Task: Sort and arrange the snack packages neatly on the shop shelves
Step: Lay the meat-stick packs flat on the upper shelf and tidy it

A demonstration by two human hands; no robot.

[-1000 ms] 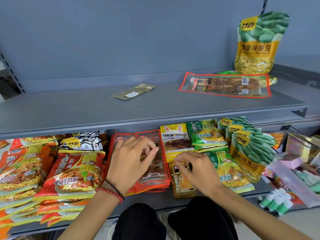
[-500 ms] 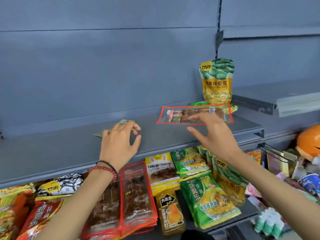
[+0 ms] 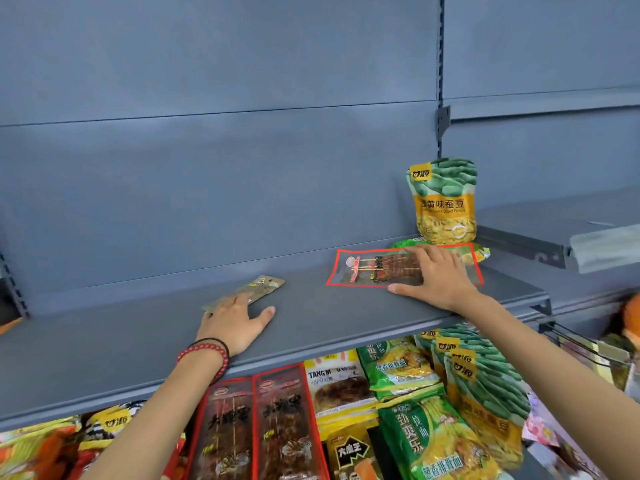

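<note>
Here, left grip [image 3: 235, 323] flat on matte pouch [image 3: 264, 287], right grip [image 3: 437, 276] flat on glossy red-edged packet [image 3: 367, 271].

The person has a bare left hand [image 3: 235, 323] and a bare right hand [image 3: 440, 275] on uncovered forearms [image 3: 554, 368], and the left wrist wears a bracelet of round, glossy red beads [image 3: 201, 348] with a thin black cord band [image 3: 213, 339] just beside it, nearer the hand.
</note>
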